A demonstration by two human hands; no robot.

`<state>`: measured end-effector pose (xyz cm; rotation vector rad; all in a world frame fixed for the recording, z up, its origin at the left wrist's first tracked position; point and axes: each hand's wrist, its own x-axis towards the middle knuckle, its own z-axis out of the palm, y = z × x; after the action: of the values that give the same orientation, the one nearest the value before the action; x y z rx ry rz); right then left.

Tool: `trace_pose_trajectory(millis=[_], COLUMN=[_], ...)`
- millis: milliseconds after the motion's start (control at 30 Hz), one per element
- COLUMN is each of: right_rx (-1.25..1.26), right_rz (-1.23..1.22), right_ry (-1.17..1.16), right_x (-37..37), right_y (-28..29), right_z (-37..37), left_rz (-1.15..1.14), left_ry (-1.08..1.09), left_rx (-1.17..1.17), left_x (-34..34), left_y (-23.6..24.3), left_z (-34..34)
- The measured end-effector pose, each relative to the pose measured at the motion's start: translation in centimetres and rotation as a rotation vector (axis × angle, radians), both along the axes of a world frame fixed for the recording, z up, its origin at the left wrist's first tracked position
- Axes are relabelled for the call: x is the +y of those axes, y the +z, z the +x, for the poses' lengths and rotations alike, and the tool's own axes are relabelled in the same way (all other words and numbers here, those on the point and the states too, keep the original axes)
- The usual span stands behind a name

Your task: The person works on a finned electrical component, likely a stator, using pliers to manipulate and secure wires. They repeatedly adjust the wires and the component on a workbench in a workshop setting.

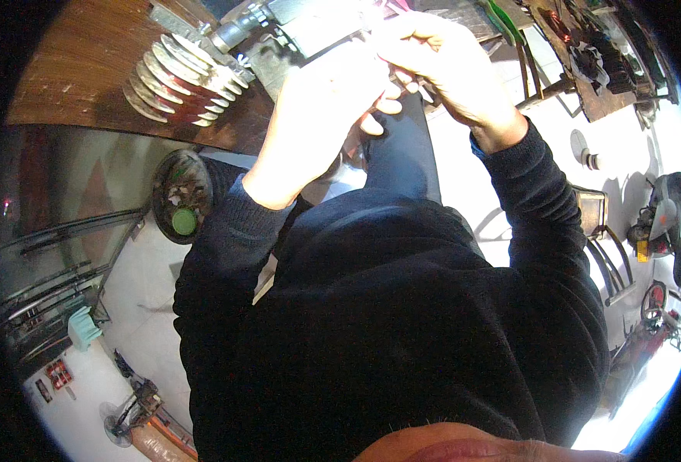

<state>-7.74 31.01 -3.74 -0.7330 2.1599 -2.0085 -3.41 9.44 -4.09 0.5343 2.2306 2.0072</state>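
My left hand (317,115) and my right hand (452,73) meet at the top middle, washed out by strong light, with fingers curled and pinched around something small that I cannot make out. They are right beside a metal fixture (233,32) with a cylindrical part and a bright surface (317,21), on a brown wooden bench (78,77). Left of my hands, several pale, ridged pieces (163,81) with reddish parts stand in a row on the bench.
A dark round bin (167,200) with scraps is below the bench. At right are a cluttered wooden shelf (602,92), curved metal bars (610,269) and wheeled machinery (652,308). A pedestal fan (117,423) and metal rods (48,300) lie toward the lower left.
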Motion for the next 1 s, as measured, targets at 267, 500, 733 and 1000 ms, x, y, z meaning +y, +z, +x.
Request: trace_pose_trajectory(millis=[267, 500, 733, 1000], right_rx=[0.014, 0.374, 0.334, 0.342], right_rz=[0.172, 0.334, 0.144, 0.119], right_ry=[0.172, 0.075, -0.037, 0.08], right_x=[-0.5, -1.1, -1.2, -2.1], right_y=[1.1, 0.3, 0.9, 1.6], right_z=[2.3, 3.0, 2.2, 1.6], left_rz=[-0.338, -0.627, -0.234, -0.452], left_ry=[0.249, 0.16, 0.09, 0.136], left_rx=[0.445, 0.813, 0.281, 0.518], left_x=[-2.0, -4.2, -3.2, -3.5], left_y=[0.6, 1.4, 1.5, 1.0], left_z=[0.5, 0.0, 1.3, 1.1])
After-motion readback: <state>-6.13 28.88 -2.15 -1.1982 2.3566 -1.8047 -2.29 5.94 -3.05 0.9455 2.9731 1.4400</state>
